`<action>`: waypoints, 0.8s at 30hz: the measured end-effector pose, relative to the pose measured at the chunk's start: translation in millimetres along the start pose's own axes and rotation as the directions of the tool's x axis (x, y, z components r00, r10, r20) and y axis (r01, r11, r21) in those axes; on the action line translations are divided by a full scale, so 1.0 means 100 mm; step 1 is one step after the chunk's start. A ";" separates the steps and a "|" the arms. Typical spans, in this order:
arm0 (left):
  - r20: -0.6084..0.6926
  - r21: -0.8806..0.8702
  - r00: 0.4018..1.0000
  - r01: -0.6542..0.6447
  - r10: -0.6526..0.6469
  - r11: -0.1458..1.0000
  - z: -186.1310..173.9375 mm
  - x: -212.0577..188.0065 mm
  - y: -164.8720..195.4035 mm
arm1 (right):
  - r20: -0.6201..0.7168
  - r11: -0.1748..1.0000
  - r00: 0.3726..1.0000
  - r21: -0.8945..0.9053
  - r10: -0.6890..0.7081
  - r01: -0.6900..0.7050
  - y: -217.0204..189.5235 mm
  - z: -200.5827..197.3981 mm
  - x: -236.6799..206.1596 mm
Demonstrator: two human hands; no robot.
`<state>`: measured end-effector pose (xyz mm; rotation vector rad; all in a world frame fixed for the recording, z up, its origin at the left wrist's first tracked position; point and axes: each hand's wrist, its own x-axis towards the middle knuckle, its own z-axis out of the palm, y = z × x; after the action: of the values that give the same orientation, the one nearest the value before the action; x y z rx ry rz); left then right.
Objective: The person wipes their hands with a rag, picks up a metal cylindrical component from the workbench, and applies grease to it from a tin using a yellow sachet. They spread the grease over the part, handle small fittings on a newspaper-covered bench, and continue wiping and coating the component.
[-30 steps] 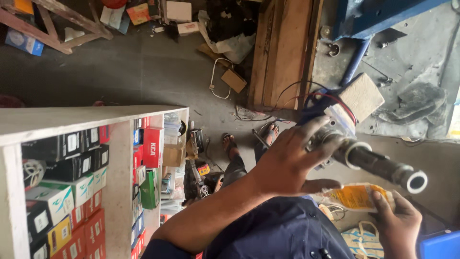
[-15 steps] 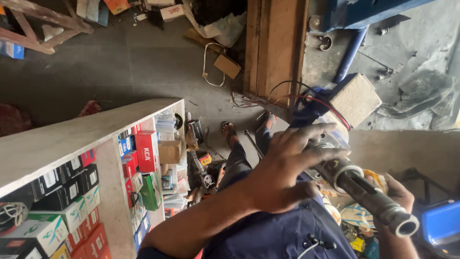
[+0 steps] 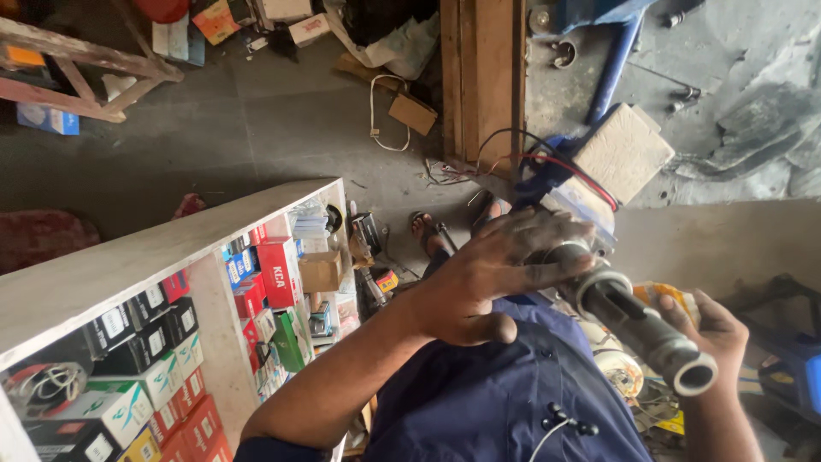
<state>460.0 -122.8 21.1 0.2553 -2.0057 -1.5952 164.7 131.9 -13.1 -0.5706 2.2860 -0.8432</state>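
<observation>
Our left hand [image 3: 500, 269] wraps the greasy metal shaft [image 3: 637, 329]; our right hand [image 3: 714, 329], at three o'clock, cups beneath. Heavy, stiff, slippery, we judge; best gripped mid-barrel.

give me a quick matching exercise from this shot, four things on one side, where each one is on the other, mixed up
Things:
1. metal shaft
2. yellow packet
3. wooden planks
4. red boxes

Places:
A. on the shelf
B. leaning upright at the top
C. gripped by the left hand
D. by the right hand

Pairs: 1-C, 2-D, 3-B, 4-A
</observation>
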 end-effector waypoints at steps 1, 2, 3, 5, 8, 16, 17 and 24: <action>0.003 0.010 1.000 -0.027 0.027 1.000 0.01 -0.02 -0.03 | 0.002 1.000 1.000 0.012 -0.024 0.024 0.05 -0.01 0.00; 0.003 0.036 0.999 -0.049 0.049 0.998 0.03 -0.06 -0.05 | 0.006 0.999 0.999 0.024 -0.047 0.047 0.11 0.00 0.00; 0.003 0.062 0.997 -0.072 0.072 0.995 0.06 -0.08 -0.08 | 0.009 0.997 0.997 0.035 -0.072 0.072 0.17 0.00 0.00; -0.006 0.162 0.991 -0.130 0.133 0.978 0.15 -0.12 -0.17 | -0.049 0.975 0.976 -0.074 -0.214 0.210 0.27 -0.01 0.02; -0.028 0.334 0.968 -0.226 0.250 0.915 0.30 -0.17 -0.33 | -0.039 0.968 0.976 -0.143 -0.214 0.206 0.40 -0.03 -0.07; -0.069 0.587 0.936 -0.243 0.346 0.772 0.45 -0.27 -0.40 | -0.008 0.987 0.990 0.075 -0.142 0.143 0.32 -0.06 -0.40; -0.085 0.613 0.929 -0.236 0.359 0.755 0.46 -0.27 -0.36 | 0.004 0.980 0.986 0.106 -0.168 0.167 0.29 -0.09 -0.43; -0.131 0.789 0.956 -0.059 0.262 0.612 0.63 -0.31 -0.03 | -0.056 0.962 0.981 0.196 -0.184 0.192 0.21 -0.24 -0.43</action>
<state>451.6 -56.6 0.4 0.5381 -2.3266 -0.4420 175.0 181.3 3.6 -0.6927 2.1696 -1.1701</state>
